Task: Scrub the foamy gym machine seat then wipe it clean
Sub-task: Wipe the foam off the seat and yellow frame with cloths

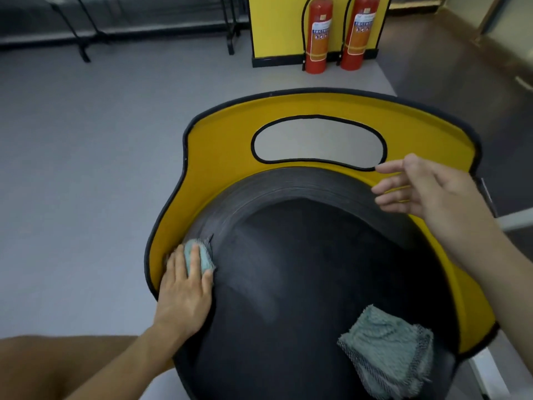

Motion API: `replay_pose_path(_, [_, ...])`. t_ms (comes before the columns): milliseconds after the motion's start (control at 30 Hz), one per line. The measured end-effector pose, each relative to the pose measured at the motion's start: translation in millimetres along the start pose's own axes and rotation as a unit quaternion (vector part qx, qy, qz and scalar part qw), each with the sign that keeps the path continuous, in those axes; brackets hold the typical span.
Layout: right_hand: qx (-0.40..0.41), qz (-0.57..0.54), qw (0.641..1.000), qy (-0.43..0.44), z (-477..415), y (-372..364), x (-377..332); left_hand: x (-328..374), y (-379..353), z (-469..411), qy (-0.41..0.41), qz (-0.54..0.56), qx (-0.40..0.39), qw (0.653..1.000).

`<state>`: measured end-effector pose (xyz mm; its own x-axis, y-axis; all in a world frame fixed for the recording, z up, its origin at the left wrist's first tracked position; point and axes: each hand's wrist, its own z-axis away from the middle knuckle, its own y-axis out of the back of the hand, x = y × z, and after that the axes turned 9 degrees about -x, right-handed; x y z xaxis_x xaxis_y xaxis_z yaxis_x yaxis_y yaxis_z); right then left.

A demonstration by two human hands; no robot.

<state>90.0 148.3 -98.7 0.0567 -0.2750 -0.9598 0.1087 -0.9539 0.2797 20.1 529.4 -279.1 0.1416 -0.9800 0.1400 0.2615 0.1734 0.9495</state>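
The black padded seat (302, 269) fills the middle of the view, ringed by a yellow frame (225, 145) with an oval cut-out. My left hand (184, 287) lies flat on a small teal cloth (203, 252) at the seat's left edge, fingers straight and pressing it down. A second, folded teal cloth (389, 359) lies loose on the seat's near right part. My right hand (424, 189) hovers over the seat's far right rim with fingers relaxed and spread, holding nothing. No foam shows on the seat.
Two red fire extinguishers (318, 36) stand against a yellow panel (277, 24) straight ahead on the grey floor. Black metal stand legs (83, 50) cross the far left. A white machine bar (484, 368) runs along the seat's right side.
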Motion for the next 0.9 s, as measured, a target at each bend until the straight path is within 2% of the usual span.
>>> replay_pose_path(100, [0.017,-0.007,1.000,-0.004,12,9,4,22,-14,25,0.018,-0.031,0.030,0.999])
replay_pose_path(200, [0.019,-0.016,1.000,-0.011,21,18,14,61,-19,13,-0.053,-0.059,0.029,0.996])
replay_pose_path(267, [0.017,-0.023,1.000,-0.011,25,24,22,96,-16,-15,-0.105,-0.064,0.022,0.992])
replay_pose_path(333, [0.023,-0.039,0.999,-0.005,26,32,29,137,-7,-59,-0.104,-0.055,0.028,0.993])
replay_pose_path(400, [0.028,-0.061,0.998,-0.003,25,43,36,178,6,-108,-0.082,-0.045,0.000,0.996])
replay_pose_path(467, [0.000,-0.067,0.998,-0.013,21,56,43,219,14,-145,-0.087,-0.047,-0.026,0.995])
replay_pose_path(567, [-0.036,-0.062,0.996,-0.050,14,65,56,274,11,-164,-0.166,-0.074,-0.021,0.983])
replay_pose_path(633, [-0.027,0.026,0.998,-0.044,9,58,65,296,8,-162,-0.223,-0.093,-0.021,0.970])
replay_pose_path(700, [-0.033,0.177,0.982,-0.053,-1,37,71,303,9,-159,-0.253,-0.107,-0.029,0.961])
replay_pose_path(800, [-0.117,0.370,0.916,-0.098,-28,3,85,294,13,-156,-0.282,-0.132,-0.034,0.950])
replay_pose_path(867, [-0.171,0.440,0.875,-0.112,-40,-21,100,276,15,-150,-0.305,-0.154,-0.038,0.939])
replay_pose_path(900, [-0.176,0.455,0.865,-0.117,-43,-31,107,264,16,-146,-0.308,-0.157,-0.038,0.938])
